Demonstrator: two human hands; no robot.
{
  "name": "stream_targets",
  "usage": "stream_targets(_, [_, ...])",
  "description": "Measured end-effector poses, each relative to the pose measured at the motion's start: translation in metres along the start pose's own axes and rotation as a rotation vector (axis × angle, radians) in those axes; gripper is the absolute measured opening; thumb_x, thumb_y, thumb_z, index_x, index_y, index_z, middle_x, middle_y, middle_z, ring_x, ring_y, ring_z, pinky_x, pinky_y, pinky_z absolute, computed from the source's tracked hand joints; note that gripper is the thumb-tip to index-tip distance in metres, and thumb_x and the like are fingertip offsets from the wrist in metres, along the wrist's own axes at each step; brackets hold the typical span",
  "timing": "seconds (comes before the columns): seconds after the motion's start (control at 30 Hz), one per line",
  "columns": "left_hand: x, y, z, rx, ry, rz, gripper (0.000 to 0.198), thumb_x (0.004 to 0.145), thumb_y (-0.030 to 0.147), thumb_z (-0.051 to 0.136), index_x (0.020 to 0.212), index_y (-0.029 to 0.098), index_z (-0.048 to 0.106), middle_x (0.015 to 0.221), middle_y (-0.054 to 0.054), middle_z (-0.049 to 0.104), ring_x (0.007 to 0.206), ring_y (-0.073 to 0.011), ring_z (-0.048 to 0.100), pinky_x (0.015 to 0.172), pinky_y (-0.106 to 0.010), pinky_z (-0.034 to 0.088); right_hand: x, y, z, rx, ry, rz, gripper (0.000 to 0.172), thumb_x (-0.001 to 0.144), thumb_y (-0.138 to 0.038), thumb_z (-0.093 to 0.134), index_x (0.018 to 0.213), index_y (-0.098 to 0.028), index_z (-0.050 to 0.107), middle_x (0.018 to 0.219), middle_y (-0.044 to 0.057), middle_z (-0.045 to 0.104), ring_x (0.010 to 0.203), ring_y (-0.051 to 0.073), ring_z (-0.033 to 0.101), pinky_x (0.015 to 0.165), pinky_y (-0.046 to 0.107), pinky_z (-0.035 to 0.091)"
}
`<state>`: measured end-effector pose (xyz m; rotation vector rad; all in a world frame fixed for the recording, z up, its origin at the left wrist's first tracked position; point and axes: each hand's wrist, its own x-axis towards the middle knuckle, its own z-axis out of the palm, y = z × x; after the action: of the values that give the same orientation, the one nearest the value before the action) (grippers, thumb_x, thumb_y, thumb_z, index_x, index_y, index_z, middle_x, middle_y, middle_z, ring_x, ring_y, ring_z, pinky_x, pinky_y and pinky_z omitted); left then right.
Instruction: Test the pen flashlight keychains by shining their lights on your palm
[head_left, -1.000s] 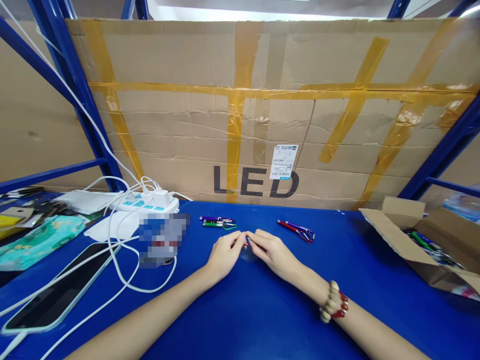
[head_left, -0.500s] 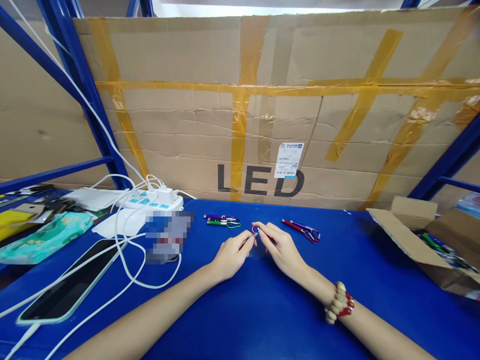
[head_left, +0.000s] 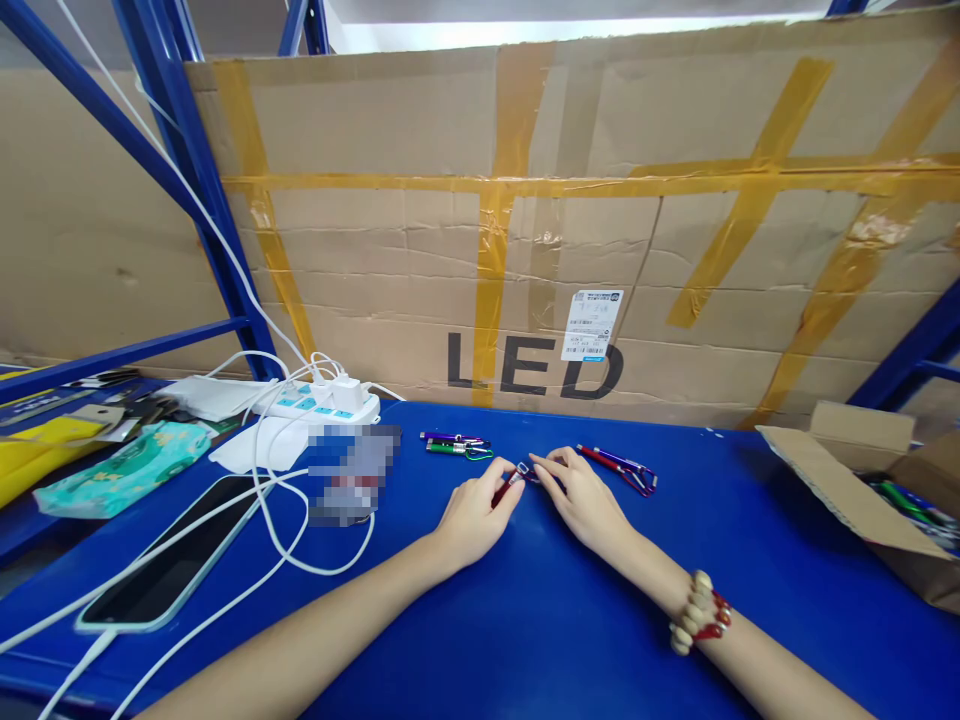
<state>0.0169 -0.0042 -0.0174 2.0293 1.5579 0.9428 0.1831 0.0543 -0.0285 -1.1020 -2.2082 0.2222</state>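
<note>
My left hand (head_left: 474,512) and my right hand (head_left: 579,493) meet over the blue table (head_left: 525,620), both pinched on a small red keychain flashlight (head_left: 512,479) held between their fingertips. A beaded bracelet (head_left: 699,612) is on my right wrist. Just beyond the left hand lie a purple and a green keychain flashlight (head_left: 455,446). A red and a purple one (head_left: 622,466) lie beside the right hand.
An open cardboard box (head_left: 870,500) with more coloured flashlights sits at the right. At the left are a phone (head_left: 169,566) on a white cable, a white power strip (head_left: 330,405) and a teal packet (head_left: 127,468). A taped cardboard sheet marked LED (head_left: 570,240) backs the table.
The view has shifted, so everything sits a little further right. Both hands stay joined on the red flashlight, turning it slightly between the fingertips.
</note>
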Motion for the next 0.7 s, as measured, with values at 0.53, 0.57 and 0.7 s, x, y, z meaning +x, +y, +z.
stream_targets(0.53, [-0.001,-0.001,-0.001,0.088,-0.070,0.063,0.025,0.090,0.034,0.028,0.093,0.025,0.051,0.076,0.001,0.063,0.067,-0.0176,0.059,0.054,-0.022,0.031,-0.003,-0.039,-0.006,0.790,0.047,0.387,0.038,0.062,-0.052,0.064,0.066,-0.015,0.072,0.065,0.003,0.057,0.052,0.011,0.050,0.036,0.020,0.042])
stream_targets(0.57, [0.000,-0.002,-0.001,0.076,-0.079,0.063,0.025,0.090,0.034,0.028,0.093,0.024,0.051,0.072,0.001,0.061,0.064,-0.0170,0.057,0.054,-0.022,0.030,-0.004,-0.040,-0.006,0.781,0.059,0.373,0.037,0.062,-0.051,0.064,0.065,-0.015,0.072,0.064,0.002,0.056,0.050,0.010,0.049,0.036,0.020,0.042])
stream_targets(0.7, [0.000,-0.004,-0.001,0.007,-0.117,0.055,0.029,0.090,0.035,0.026,0.093,0.022,0.052,0.060,0.003,0.052,0.053,-0.0141,0.049,0.051,-0.022,0.028,-0.004,-0.040,-0.006,0.737,0.083,0.313,0.033,0.065,-0.048,0.064,0.069,-0.017,0.073,0.066,0.003,0.057,0.047,0.009,0.048,0.035,0.021,0.043])
